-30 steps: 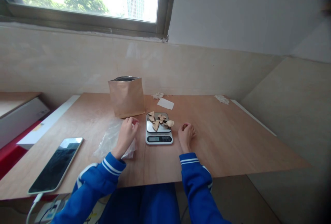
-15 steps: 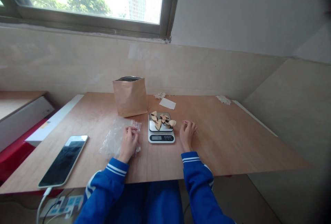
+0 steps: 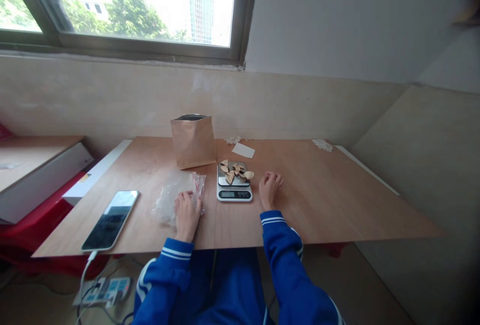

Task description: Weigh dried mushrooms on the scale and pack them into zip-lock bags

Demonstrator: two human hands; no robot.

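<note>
My left hand (image 3: 187,213) lies over the near right part of a clear zip plastic bag (image 3: 168,196), its fingers bent and gripping the film. My right hand (image 3: 269,189) rests on the table right of the scale, fingers loosely curled in, with no object seen in it. Between the hands stands a small white kitchen scale (image 3: 234,195) with a steel plate and a lit display, whose digits are too small to read. Several pale, dried-looking slices (image 3: 237,170) lie heaped on its plate; one hangs over the right edge.
Behind the bag a brown paper pouch (image 3: 194,142) stands upright with its top open. A white card (image 3: 243,150) and crumpled tissue (image 3: 233,140) lie near the wall. At the left, a phone (image 3: 111,220) on a white cable lies on the wooden table (image 3: 337,205).
My left hand has turned slightly and its fingers have shifted on the plastic bag. The camera view has moved a little. My right hand and the scale look the same.
</note>
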